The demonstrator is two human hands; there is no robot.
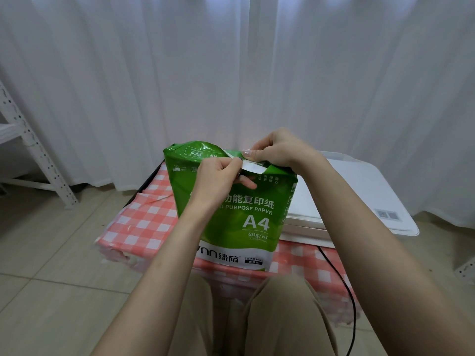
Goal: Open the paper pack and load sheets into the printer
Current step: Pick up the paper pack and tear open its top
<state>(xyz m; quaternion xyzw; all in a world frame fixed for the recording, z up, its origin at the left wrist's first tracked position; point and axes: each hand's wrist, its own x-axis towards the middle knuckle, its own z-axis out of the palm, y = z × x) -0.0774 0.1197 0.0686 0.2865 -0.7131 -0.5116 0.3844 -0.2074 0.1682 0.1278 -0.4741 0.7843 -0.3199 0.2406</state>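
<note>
A green pack of A4 paper stands on end on a low table covered with a red-and-white checked cloth. Its top wrapper is torn and folded open, and a white strip shows at the tear. My left hand pinches the torn wrapper edge at the top front of the pack. My right hand grips the wrapper flap just behind it, at the top right. A white printer with its lid down sits on the table to the right of the pack, partly hidden by my right forearm.
A black cable runs from the printer down past the table's front right. White curtains hang behind the table. A white metal shelf frame stands at the left. The floor is tiled. My knees are just under the table's near edge.
</note>
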